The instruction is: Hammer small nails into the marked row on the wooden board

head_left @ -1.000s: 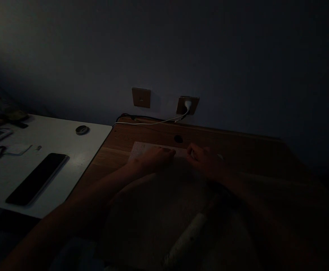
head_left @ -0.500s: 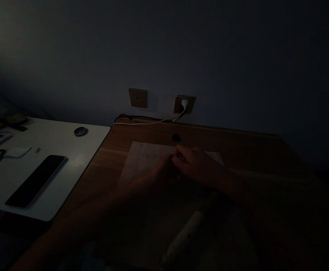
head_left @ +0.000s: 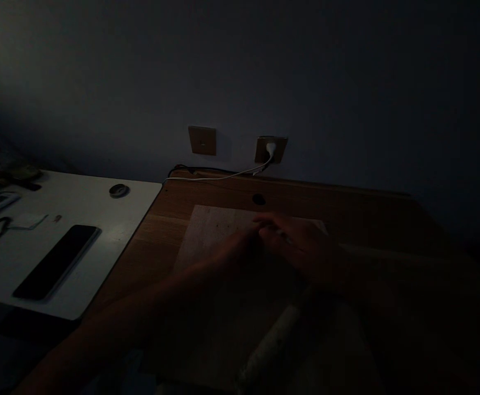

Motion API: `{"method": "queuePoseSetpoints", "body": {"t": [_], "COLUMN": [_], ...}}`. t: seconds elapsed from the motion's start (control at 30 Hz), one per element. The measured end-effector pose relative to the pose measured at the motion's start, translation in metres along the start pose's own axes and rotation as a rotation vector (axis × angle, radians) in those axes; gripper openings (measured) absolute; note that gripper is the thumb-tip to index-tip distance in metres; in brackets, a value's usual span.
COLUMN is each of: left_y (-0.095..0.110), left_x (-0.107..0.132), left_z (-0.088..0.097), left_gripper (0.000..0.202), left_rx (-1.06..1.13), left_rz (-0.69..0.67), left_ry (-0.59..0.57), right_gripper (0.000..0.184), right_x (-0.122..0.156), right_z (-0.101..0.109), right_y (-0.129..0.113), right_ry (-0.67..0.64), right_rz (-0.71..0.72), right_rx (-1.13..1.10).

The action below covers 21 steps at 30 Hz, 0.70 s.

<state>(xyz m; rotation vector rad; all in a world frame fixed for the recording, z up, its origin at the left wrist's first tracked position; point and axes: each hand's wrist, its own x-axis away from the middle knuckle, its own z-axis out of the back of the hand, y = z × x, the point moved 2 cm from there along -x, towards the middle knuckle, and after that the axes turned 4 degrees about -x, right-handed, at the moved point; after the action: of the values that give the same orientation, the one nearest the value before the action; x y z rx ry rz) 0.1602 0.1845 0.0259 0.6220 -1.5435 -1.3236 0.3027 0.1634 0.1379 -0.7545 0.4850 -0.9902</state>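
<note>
Both hands meet over the far part of a pale flat board (head_left: pixel 207 227). My left hand (head_left: pixel 240 245) comes in from the left, its fingers lost in shadow against the other hand. Curled from the right, my right hand (head_left: pixel 299 241) has its thumb and fingers bent toward the left fingertips. A small pale bit shows between its fingers, too dark to name. Nearer me, a pale, rough-looking cylinder (head_left: pixel 270 343) with a darker upper end lies slanted on the board, below the right wrist.
A white tabletop (head_left: pixel 100 219) on the left bears a dark phone (head_left: pixel 58 263), a small round tin-like thing (head_left: pixel 118 190) and cables. Behind the wooden table (head_left: pixel 153 230), a white plug (head_left: pixel 271 148) sits in a wall socket. A dark round hole (head_left: pixel 258 199) lies beyond the board.
My right hand has shifted slightly right, and its fingers look a little straighter. My left hand stays close against it. The view has moved slightly.
</note>
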Motion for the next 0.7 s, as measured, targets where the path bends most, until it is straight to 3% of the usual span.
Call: {"method": "queuePoseSetpoints", "body": {"t": [0.1,0.33,0.53,0.63,0.7], "left_y": [0.006,0.014,0.027,0.015,-0.004], "left_x": [0.006,0.027,0.070,0.095,0.111], "left_z": [0.000,0.003,0.021,0.038,0.051], "left_gripper": [0.022,0.032,0.042,0.044,0.044], "left_rx": [0.139,-0.276,-0.520,-0.652,-0.764], "left_rz": [-0.040,-0.342,-0.483,-0.547,-0.526], "left_ry": [-0.048,-0.029,-0.114,-0.138,-0.077], "right_gripper": [0.036,0.040,0.036,0.045,0.055], "right_x": [0.014,0.062,0.113,0.147,0.170], "right_z": [0.011,0.019,0.022,0.009,-0.005], "right_y": [0.019,0.051,0.061,0.084,0.101], "right_ry": [0.134,0.284,0.640,0.683,0.690], "right_rz": [-0.066,-0.226,-0.498,-0.674,-0.735], "right_rx": [-0.033,-0.066,-0.062,-0.011,0.001]}}
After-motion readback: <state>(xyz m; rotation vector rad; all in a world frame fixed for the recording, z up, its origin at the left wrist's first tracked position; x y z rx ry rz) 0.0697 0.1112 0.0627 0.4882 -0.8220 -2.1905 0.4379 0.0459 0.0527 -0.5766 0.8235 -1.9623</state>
